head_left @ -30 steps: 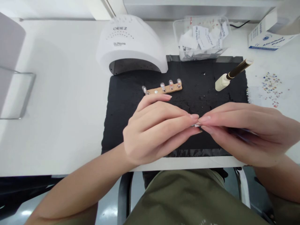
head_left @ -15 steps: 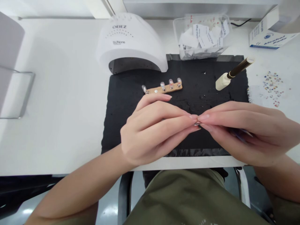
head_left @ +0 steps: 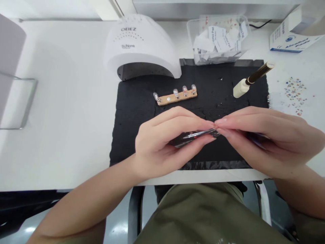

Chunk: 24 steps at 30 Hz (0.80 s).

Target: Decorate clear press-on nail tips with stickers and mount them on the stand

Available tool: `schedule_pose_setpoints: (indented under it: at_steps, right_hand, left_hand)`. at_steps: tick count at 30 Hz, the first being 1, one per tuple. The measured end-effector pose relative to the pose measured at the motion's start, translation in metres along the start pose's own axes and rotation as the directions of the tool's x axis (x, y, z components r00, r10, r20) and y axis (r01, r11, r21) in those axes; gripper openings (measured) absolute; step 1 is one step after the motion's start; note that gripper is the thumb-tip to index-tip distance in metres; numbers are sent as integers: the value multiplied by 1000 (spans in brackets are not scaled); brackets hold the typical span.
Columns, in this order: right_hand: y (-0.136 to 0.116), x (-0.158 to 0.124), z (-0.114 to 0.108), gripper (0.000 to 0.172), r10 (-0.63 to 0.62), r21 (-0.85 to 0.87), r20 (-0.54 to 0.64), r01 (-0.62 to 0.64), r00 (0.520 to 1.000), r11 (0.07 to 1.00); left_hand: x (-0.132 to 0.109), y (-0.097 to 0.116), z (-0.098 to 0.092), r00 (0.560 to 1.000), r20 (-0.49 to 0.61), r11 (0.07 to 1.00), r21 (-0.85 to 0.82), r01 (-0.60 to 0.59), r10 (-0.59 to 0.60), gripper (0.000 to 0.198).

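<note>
A slender, glinting metal strip (head_left: 198,134), dark toward its left end, slants slightly, pinched between the left hand (head_left: 159,142) and the right hand (head_left: 269,142); its exact kind stays hidden.

A dark glossy item (head_left: 193,137) sits pinched in the left hand (head_left: 158,144), mostly hidden by fingers, exact kind can't be told. A dark piece (head_left: 256,139) is half hidden inside the right hand (head_left: 274,140), which runs off the right edge. Tiny coloured bits (head_left: 294,93) are too small to identify. White box (head_left: 291,39) is cut off at the top-right corner.
</note>
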State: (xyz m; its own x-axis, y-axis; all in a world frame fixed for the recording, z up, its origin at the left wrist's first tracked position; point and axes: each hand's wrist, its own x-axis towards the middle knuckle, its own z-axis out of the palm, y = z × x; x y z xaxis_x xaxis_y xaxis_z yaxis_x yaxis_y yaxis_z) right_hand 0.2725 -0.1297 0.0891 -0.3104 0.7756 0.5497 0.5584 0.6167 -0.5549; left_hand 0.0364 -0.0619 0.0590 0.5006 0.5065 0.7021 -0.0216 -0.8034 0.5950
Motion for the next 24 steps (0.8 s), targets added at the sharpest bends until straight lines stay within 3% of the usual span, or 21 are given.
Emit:
schedule_pose_setpoints:
  at_steps: [7,14,16,18,21,24]
  right_hand:
    - [0,-7,7,24,5,7,-93,-4,996,1000]
    - [-1,-10,10,18,-130,-255,-103,100,986,962]
    - [-5,-12,10,14,-52,-230,-156,15,986,973]
    - [-11,-13,9,10,99,-76,-169,-113,981,991]
    - [-17,-14,2,12,244,189,-13,-237,970,953]
    - [-17,-14,-5,23,278,156,62,-285,959,946]
  left_hand:
    - [0,2,0,999,20,997,-65,43,-42,19]
    - [-1,5,-4,998,48,999,17,32,-33,24]
    - [-1,6,-5,999,42,999,18,27,-28,26]
    - [-2,6,-5,999,38,1000,18,24,-24,26]
    - [-2,6,-5,999,39,1000,22,18,-19,28]
    - [-1,7,-6,999,53,999,37,11,-13,27]
